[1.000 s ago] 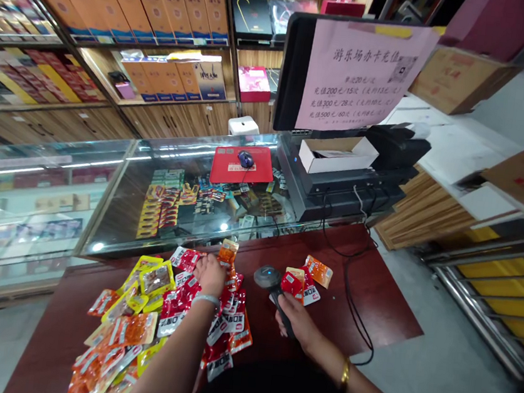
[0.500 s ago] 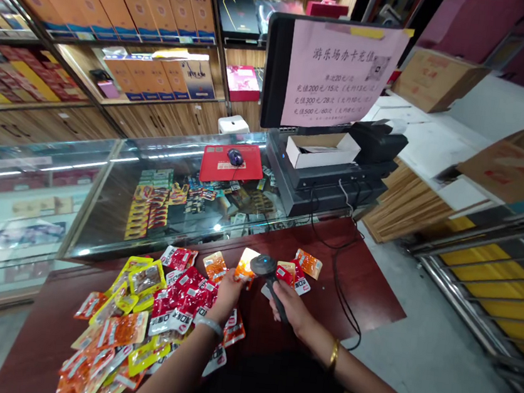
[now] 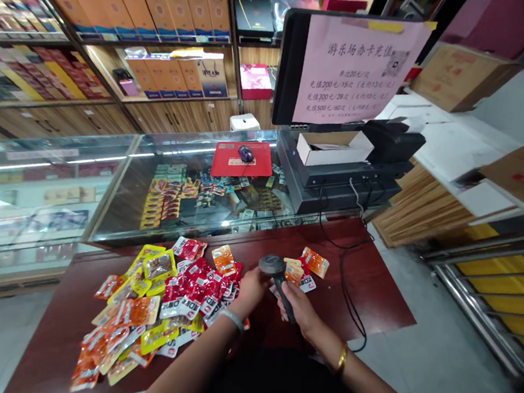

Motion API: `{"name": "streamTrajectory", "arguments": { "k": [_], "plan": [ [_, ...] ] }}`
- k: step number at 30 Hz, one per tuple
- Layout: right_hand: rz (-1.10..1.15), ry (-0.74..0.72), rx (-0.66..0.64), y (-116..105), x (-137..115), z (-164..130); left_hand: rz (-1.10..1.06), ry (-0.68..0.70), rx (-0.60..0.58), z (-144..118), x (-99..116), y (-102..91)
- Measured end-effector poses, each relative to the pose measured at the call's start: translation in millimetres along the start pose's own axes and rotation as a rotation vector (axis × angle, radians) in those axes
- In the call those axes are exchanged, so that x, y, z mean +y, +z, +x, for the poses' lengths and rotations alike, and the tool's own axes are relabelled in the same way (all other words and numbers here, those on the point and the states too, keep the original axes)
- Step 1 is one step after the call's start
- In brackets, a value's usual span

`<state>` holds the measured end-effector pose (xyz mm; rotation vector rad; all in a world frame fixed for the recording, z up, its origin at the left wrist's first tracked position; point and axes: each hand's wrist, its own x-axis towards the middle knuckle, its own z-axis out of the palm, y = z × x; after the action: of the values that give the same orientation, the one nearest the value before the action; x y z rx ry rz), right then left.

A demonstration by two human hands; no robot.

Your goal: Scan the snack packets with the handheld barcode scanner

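Note:
My right hand (image 3: 300, 307) is shut on the handle of a black barcode scanner (image 3: 273, 265), whose head points down over the dark red table (image 3: 373, 297). My left hand (image 3: 250, 285) sits just left of the scanner head with its fingers curled; what lies in them is hidden. To its left spreads a pile of red, orange and yellow snack packets (image 3: 169, 302), with an orange packet (image 3: 223, 258) on the pile's far edge. Several scattered packets (image 3: 311, 265) lie right of the scanner.
The scanner's black cable (image 3: 349, 301) runs across the table to a till unit (image 3: 339, 186) under a monitor with a pink notice (image 3: 352, 68). A glass counter (image 3: 115, 192) holds a red mouse pad (image 3: 242, 159). Steel railing (image 3: 483, 291) stands right.
My left hand took an orange packet from the pile, brought it under the scanner, then dropped lower beside the scanner head; the packet no longer shows. My right hand kept the scanner.

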<state>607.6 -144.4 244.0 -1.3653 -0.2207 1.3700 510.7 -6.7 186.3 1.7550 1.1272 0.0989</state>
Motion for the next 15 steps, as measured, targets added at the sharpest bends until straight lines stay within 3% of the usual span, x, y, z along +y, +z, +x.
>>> {"name": "streamTrajectory", "arguments": {
  "k": [4, 6, 9, 15],
  "plan": [
    [-0.018, 0.004, -0.017, 4, 1, -1, 0.622, -0.117, 0.272, 10, -15, -52.3],
    [-0.034, 0.014, -0.031, 6, 2, -2, 0.764, -0.198, 0.321, 15, -27, -75.0],
    [-0.060, 0.036, -0.051, 9, 5, -4, 0.834, -0.290, 0.302, 23, -39, -92.2],
    [-0.068, 0.042, -0.044, 12, 7, -3, 0.872, -0.307, 0.185, 28, -31, -92.8]
  ]
}}
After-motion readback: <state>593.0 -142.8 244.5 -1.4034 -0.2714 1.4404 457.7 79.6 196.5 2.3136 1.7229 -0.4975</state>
